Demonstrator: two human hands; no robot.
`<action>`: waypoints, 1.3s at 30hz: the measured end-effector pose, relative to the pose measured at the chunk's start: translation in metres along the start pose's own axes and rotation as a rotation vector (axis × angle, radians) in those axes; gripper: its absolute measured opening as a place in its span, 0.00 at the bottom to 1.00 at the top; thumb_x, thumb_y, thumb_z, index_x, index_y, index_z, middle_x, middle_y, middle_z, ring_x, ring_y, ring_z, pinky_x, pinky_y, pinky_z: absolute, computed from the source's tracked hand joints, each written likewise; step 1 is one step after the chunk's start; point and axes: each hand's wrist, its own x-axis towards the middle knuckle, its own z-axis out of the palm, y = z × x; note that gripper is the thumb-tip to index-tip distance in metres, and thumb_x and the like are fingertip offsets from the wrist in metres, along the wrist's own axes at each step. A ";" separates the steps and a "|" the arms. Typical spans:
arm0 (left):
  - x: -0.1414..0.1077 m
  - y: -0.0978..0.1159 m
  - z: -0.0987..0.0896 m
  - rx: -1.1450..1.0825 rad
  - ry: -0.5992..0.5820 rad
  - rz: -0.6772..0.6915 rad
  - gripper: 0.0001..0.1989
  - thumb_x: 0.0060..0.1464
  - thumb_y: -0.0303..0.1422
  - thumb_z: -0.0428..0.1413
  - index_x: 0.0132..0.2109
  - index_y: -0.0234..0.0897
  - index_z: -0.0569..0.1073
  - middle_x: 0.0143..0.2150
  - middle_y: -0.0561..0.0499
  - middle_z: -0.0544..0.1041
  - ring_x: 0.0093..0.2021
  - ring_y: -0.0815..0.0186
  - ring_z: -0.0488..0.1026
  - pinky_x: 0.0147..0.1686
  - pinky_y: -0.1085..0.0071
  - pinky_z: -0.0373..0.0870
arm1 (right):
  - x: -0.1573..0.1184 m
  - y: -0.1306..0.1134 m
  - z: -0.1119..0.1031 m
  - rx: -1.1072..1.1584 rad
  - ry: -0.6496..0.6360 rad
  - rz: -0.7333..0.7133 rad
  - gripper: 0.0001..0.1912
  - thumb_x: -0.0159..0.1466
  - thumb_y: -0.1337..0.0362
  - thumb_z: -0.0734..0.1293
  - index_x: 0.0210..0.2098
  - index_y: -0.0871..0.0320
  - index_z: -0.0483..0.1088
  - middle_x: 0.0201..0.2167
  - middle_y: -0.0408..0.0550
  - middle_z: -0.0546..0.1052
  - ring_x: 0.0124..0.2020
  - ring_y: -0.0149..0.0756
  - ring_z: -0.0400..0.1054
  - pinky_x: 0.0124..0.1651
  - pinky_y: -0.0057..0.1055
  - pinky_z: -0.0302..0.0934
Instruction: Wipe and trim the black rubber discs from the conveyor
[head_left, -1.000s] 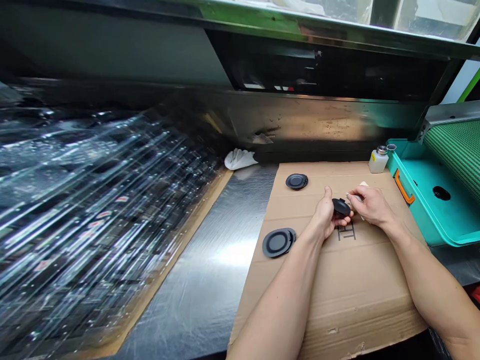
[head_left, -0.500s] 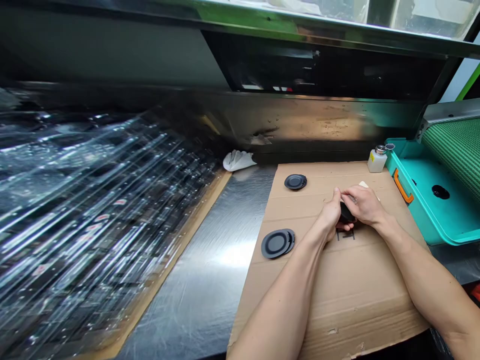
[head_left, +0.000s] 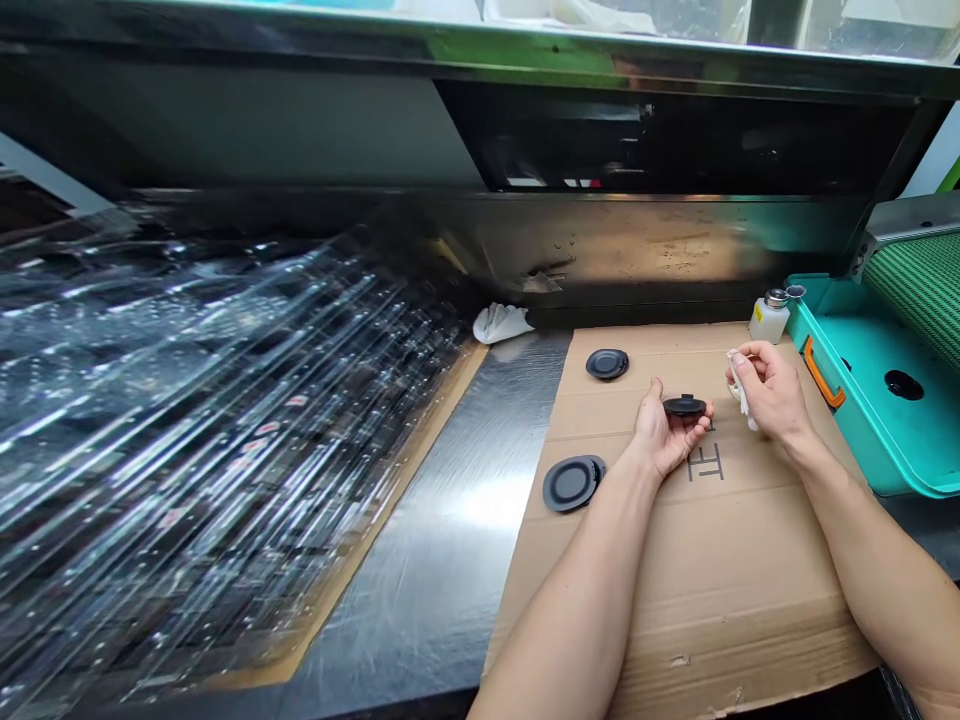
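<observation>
At the left of the frame, clear-wrapped goods point(head_left: 225, 430) are seen beside a bare metal surface point(head_left: 420, 560). Two dark round parts point(head_left: 572, 484) point(head_left: 607, 363) are laid flat and apart on brown cardboard point(head_left: 675, 610), which may serve to cushion them. Right of center, a black disc point(head_left: 684, 405) is held above the cardboard by the left hand point(head_left: 660, 432), palm turned up, thumb raised, fingers closed beneath and along its edge, apparently so that its upper face is left uncovered. Just beyond, a white cloth point(head_left: 743, 394) is pinched between thumb and fingertips of the right hand point(head_left: 776, 398), forearm angled inward, clear of the disc. A bottle point(head_left: 769, 318) is stood upright near a teal bin point(head_left: 866, 440), upper right.
</observation>
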 end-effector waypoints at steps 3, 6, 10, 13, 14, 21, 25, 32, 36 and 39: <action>-0.001 -0.001 0.000 0.017 -0.011 0.012 0.41 0.64 0.56 0.32 0.43 0.20 0.71 0.24 0.39 0.74 0.18 0.68 0.69 0.16 0.77 0.71 | -0.002 0.001 0.001 -0.018 -0.017 -0.021 0.15 0.67 0.50 0.64 0.39 0.55 0.67 0.28 0.43 0.73 0.28 0.32 0.68 0.31 0.26 0.61; -0.001 -0.001 0.000 0.031 -0.006 0.026 0.40 0.64 0.55 0.32 0.43 0.19 0.72 0.24 0.39 0.74 0.18 0.68 0.69 0.17 0.77 0.71 | -0.002 0.003 0.002 -0.078 -0.026 -0.021 0.13 0.67 0.51 0.64 0.38 0.55 0.69 0.29 0.43 0.73 0.29 0.32 0.67 0.32 0.27 0.61; -0.001 -0.002 0.001 0.030 -0.001 0.027 0.40 0.64 0.56 0.33 0.43 0.20 0.72 0.24 0.39 0.75 0.18 0.68 0.69 0.16 0.76 0.71 | -0.002 0.003 0.002 -0.141 -0.032 -0.024 0.12 0.67 0.52 0.63 0.38 0.55 0.69 0.29 0.43 0.73 0.29 0.32 0.67 0.33 0.27 0.61; -0.001 -0.002 0.001 0.034 0.002 0.032 0.40 0.64 0.56 0.33 0.42 0.20 0.72 0.24 0.39 0.75 0.18 0.68 0.70 0.17 0.76 0.71 | -0.003 0.002 0.001 -0.170 -0.036 -0.025 0.12 0.67 0.53 0.63 0.38 0.55 0.69 0.29 0.43 0.73 0.29 0.32 0.67 0.33 0.27 0.60; -0.001 -0.002 0.001 0.037 0.002 0.034 0.40 0.64 0.56 0.33 0.42 0.20 0.72 0.24 0.39 0.75 0.18 0.68 0.70 0.17 0.77 0.71 | -0.003 0.002 0.001 -0.179 -0.036 -0.025 0.12 0.67 0.53 0.63 0.38 0.55 0.70 0.29 0.43 0.74 0.29 0.32 0.66 0.33 0.27 0.59; -0.003 -0.002 0.003 0.052 0.007 0.035 0.40 0.64 0.55 0.33 0.41 0.21 0.72 0.24 0.39 0.75 0.18 0.68 0.70 0.16 0.77 0.71 | -0.005 -0.004 0.000 -0.246 -0.028 -0.072 0.12 0.66 0.55 0.64 0.36 0.56 0.73 0.26 0.41 0.72 0.27 0.30 0.63 0.31 0.26 0.55; -0.003 -0.002 0.003 0.060 0.003 0.037 0.40 0.64 0.55 0.33 0.41 0.21 0.73 0.24 0.39 0.75 0.18 0.68 0.70 0.16 0.76 0.71 | -0.005 -0.005 -0.001 -0.262 -0.053 -0.078 0.12 0.65 0.56 0.65 0.36 0.57 0.74 0.27 0.42 0.74 0.28 0.31 0.65 0.33 0.26 0.56; -0.002 -0.002 0.002 0.075 0.006 0.028 0.40 0.64 0.56 0.33 0.42 0.22 0.73 0.24 0.39 0.75 0.18 0.68 0.70 0.16 0.76 0.70 | -0.005 -0.002 -0.001 -0.286 -0.098 -0.051 0.15 0.66 0.52 0.65 0.36 0.57 0.76 0.28 0.41 0.75 0.29 0.31 0.66 0.33 0.27 0.57; 0.000 -0.003 0.000 0.091 -0.004 0.028 0.40 0.64 0.56 0.33 0.41 0.22 0.73 0.24 0.39 0.75 0.18 0.68 0.71 0.16 0.76 0.70 | -0.004 0.001 0.002 -0.313 -0.170 -0.048 0.17 0.69 0.54 0.61 0.34 0.57 0.76 0.27 0.42 0.75 0.29 0.32 0.67 0.33 0.28 0.57; 0.002 -0.005 -0.001 0.121 -0.015 0.050 0.40 0.64 0.56 0.32 0.38 0.23 0.73 0.24 0.39 0.75 0.18 0.67 0.71 0.16 0.76 0.70 | -0.005 0.002 0.005 -0.307 -0.223 -0.022 0.11 0.66 0.61 0.63 0.41 0.57 0.76 0.32 0.44 0.79 0.34 0.33 0.71 0.38 0.28 0.61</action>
